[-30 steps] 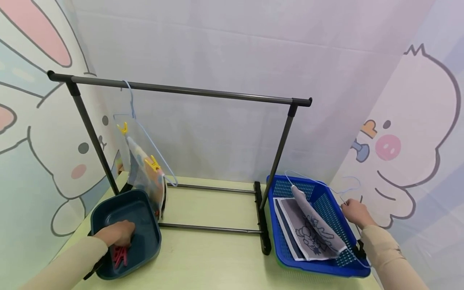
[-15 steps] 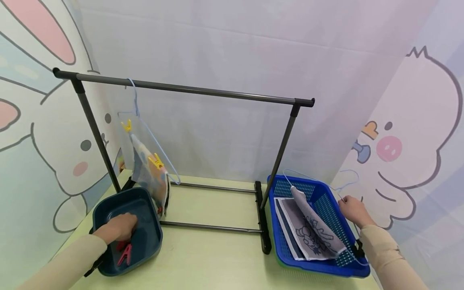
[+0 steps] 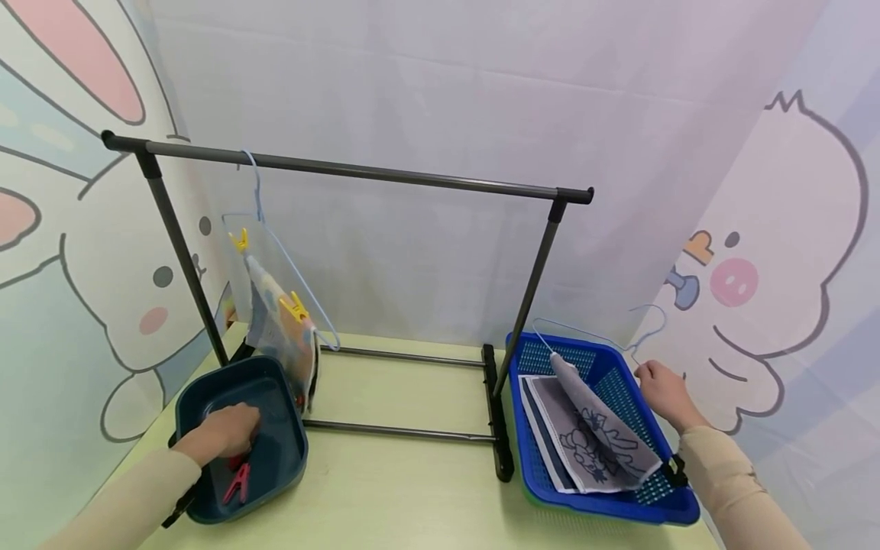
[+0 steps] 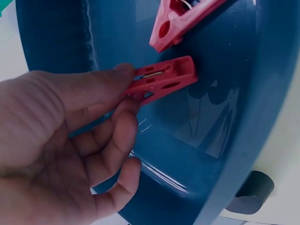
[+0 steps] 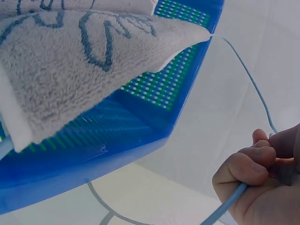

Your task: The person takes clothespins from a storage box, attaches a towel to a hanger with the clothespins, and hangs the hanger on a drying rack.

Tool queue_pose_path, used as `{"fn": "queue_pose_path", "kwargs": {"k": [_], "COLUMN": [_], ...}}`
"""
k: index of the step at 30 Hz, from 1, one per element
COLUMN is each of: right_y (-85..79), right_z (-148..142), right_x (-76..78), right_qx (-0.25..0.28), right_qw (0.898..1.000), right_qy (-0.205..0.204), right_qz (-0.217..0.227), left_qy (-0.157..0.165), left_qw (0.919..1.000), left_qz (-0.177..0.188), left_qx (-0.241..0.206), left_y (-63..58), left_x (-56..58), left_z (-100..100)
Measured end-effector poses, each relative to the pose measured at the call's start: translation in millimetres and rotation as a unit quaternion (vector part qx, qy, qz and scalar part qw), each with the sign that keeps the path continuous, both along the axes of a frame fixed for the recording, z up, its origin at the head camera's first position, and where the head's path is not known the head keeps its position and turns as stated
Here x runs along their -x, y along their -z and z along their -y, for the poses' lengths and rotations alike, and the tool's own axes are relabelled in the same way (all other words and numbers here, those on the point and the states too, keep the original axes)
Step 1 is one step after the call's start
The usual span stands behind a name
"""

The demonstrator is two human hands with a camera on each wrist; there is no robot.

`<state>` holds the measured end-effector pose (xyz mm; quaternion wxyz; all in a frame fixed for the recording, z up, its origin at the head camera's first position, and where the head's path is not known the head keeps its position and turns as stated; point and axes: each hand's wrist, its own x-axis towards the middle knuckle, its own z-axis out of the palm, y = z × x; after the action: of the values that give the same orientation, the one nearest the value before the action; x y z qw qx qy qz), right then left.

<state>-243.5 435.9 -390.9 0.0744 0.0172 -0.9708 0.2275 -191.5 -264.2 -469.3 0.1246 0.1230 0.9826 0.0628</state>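
Observation:
In the left wrist view, my left hand [image 4: 70, 140] pinches a red clothespin [image 4: 171, 75] between thumb and forefinger, low inside a dark teal basin [image 3: 297, 458]. Another red clothespin [image 4: 185, 23] lies beside it. My right hand [image 3: 667, 393], beyond the right rim of a blue basket [image 3: 512, 416], grips a light blue wire hanger [image 5: 224, 206] near its neck. Over the hanger's lower bar drapes a grey towel [image 5: 93, 61] with dark line drawings, tilted above the basket. More folded cloths [image 3: 543, 435] lie in the basket under it.
A dark metal rack [image 3: 371, 173] stands on the pale green table [image 3: 385, 481], between basin and basket. On its left end hangs a blue hanger [image 3: 296, 267] with a colourful towel [image 3: 275, 321] clipped by yellow clothespins [image 3: 296, 307]. Printed curtains surround the table.
My right hand has moved slightly up and left, and the hanger's hook has swung left. My left hand has stayed in the basin; a red clothespin there has shifted and turned beneath it.

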Motion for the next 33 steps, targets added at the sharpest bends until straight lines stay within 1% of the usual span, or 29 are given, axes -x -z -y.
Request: {"fn": "queue_pose_path", "kwargs": {"k": [4, 8, 13, 15, 17, 19, 23, 28, 33], "right_y": [-1.8, -0.1, 0.3, -0.2, -0.7, -1.1, -1.9, -5.3, -10.4], "right_z": [5, 6, 9, 10, 11, 12, 14, 15, 15], "right_x": [-2.9, -2.8, -2.8, -2.9, -3.1, -3.1, -2.7, -3.1, -1.8], "right_qx": [0.001, 0.004, 0.005, 0.007, 0.008, 0.008, 0.003, -0.001, 0.001], "right_qw": [1.0, 1.0, 0.999, 0.999, 0.999, 0.999, 0.997, 0.994, 0.991], "right_qy": [0.0, 0.004, 0.015, 0.017, 0.02, 0.025, 0.038, 0.044, 0.031], "right_qz": [-0.01, -0.023, -0.028, -0.03, -0.033, -0.037, -0.063, -0.1, -0.13], "left_qy": [-0.003, -0.005, 0.014, 0.02, 0.016, 0.006, -0.013, -0.01, -0.003], "left_qw": [0.9999, 0.9995, 0.9978, 0.9972, 0.9974, 0.9973, 0.9958, 0.9951, 0.9944], "left_qz": [-0.01, -0.029, -0.064, -0.071, -0.065, -0.053, -0.039, -0.047, -0.047], "left_qx": [-0.005, -0.009, -0.007, -0.013, -0.027, -0.05, -0.082, -0.087, -0.095], "left_y": [-1.3, -4.4, -6.5, -7.4, -8.0, -8.8, -9.9, -11.6, -13.2], "left_x": [-3.0, -6.4, -9.9, -11.4, -12.8, -14.4, -17.3, -17.6, -18.5], "left_z": [1, 2, 3, 3, 3, 3, 3, 4, 3]}}
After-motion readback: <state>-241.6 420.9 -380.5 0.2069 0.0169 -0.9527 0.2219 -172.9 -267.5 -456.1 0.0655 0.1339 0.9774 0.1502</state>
